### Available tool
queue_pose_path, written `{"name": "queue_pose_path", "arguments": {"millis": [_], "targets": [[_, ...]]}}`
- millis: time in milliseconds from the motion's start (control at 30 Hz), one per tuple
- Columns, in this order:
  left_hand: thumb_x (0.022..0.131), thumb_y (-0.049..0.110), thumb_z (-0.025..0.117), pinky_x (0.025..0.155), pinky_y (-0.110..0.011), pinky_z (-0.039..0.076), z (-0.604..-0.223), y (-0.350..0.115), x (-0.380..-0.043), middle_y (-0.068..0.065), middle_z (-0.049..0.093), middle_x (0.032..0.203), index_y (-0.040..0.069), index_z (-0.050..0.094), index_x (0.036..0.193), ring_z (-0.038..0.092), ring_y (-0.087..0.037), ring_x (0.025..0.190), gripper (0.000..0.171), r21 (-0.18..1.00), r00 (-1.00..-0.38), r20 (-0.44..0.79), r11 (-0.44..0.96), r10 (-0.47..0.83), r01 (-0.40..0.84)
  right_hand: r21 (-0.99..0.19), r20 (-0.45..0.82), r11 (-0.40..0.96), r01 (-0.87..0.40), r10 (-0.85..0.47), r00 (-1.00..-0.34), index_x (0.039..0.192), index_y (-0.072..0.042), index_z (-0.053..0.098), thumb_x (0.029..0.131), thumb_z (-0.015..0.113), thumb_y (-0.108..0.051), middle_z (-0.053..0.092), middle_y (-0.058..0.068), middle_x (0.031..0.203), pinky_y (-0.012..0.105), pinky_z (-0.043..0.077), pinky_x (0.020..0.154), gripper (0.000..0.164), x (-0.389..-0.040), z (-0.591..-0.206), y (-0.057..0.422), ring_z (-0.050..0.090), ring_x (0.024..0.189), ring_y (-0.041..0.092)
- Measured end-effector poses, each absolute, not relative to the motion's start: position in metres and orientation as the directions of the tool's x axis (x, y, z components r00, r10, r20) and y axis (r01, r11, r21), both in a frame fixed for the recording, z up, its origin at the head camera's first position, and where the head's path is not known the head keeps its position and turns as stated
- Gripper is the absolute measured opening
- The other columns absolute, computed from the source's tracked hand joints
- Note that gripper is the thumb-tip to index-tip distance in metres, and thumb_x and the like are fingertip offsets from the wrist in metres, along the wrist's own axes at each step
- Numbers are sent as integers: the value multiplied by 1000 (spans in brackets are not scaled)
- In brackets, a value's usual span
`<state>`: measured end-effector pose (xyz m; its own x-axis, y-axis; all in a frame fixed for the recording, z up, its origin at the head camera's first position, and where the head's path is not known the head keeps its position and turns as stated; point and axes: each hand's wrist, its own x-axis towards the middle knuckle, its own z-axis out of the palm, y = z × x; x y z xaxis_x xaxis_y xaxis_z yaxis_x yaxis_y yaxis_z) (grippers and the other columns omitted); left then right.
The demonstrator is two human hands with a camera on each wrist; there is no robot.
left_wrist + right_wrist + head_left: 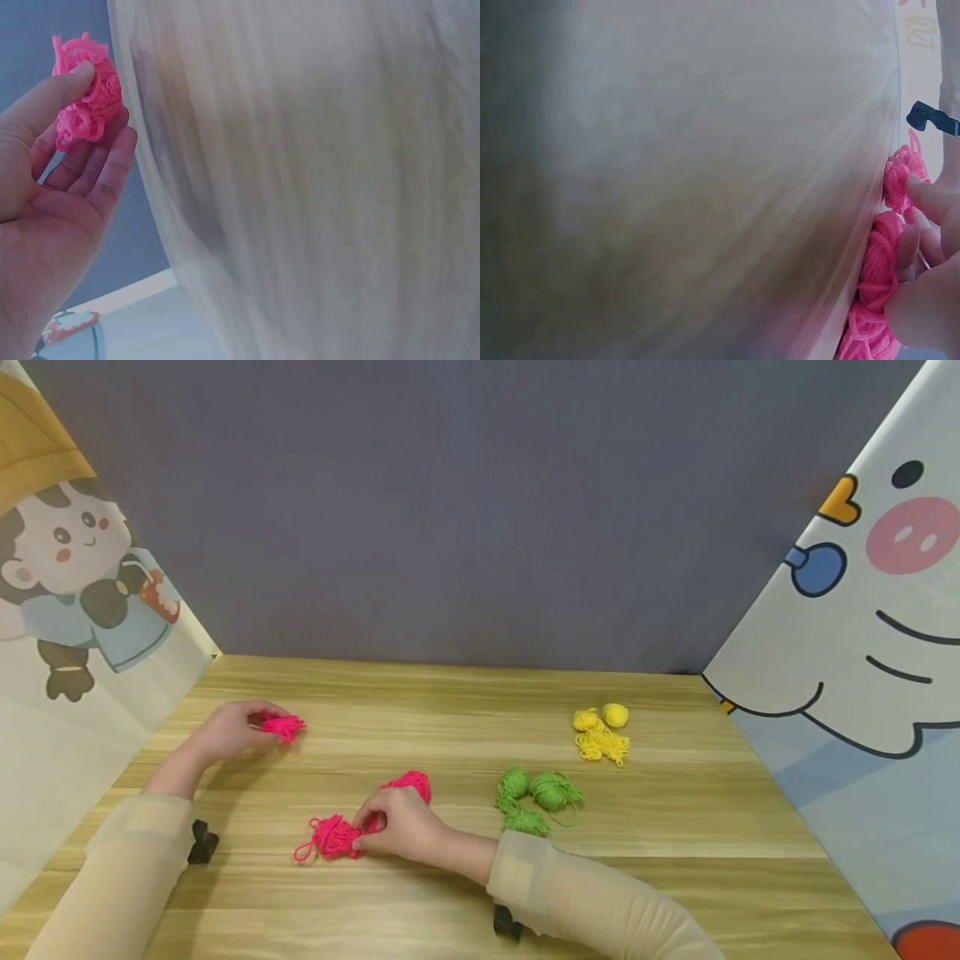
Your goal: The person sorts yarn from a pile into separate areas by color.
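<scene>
My left hand (234,732) pinches a small bundle of pink yarn (285,727) near the table's far left. In the left wrist view, the thumb presses on that bundle (90,97) and the fingers support it from behind. Nearer the middle, my right hand (405,827) has its thumb and fingertips pinching the edge of a looser pink yarn ball (330,837), which has a loop trailing left. More pink yarn (412,783) lies behind the right hand, partly hidden by it. The right wrist view shows the gripped ball (901,180) beside the other pink yarn (877,270).
Several green yarn balls (553,792) lie just right of centre, near the right forearm. Farther back on the right is a group of yellow yarn balls (602,743). A grey wall (465,527) closes the wooden table's (675,902) back; printed panels flank it.
</scene>
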<state>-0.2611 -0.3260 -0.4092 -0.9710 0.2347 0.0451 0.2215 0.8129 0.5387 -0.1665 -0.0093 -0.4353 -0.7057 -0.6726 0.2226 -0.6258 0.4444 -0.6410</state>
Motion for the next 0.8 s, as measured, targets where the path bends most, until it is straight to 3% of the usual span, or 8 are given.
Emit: {"name": "queue_pose_path", "arguments": {"millis": [500, 800], "targets": [[76, 31, 79, 76, -29, 51, -395, -305, -257, -9, 67, 106, 10, 66, 113, 62, -24, 97, 44, 566, -940, 14, 773, 340, 287, -649, 211, 438, -622, -682, -700, 86, -11, 74, 72, 82, -16, 64, -6, 76, 4, 42, 54, 17, -167, -434, -9, 46, 60, -11], [75, 30, 80, 74, -25, 52, -391, -295, -251, -3, 67, 102, 14, 67, 110, 62, -17, 92, 41, 624, -920, -7, 721, 391, 301, -652, 215, 432, -623, -682, -699, 85, -10, 74, 72, 82, -15, 64, -4, 75, 4, 42, 53, 17, -167, -434, -9, 45, 59, -11]]}}
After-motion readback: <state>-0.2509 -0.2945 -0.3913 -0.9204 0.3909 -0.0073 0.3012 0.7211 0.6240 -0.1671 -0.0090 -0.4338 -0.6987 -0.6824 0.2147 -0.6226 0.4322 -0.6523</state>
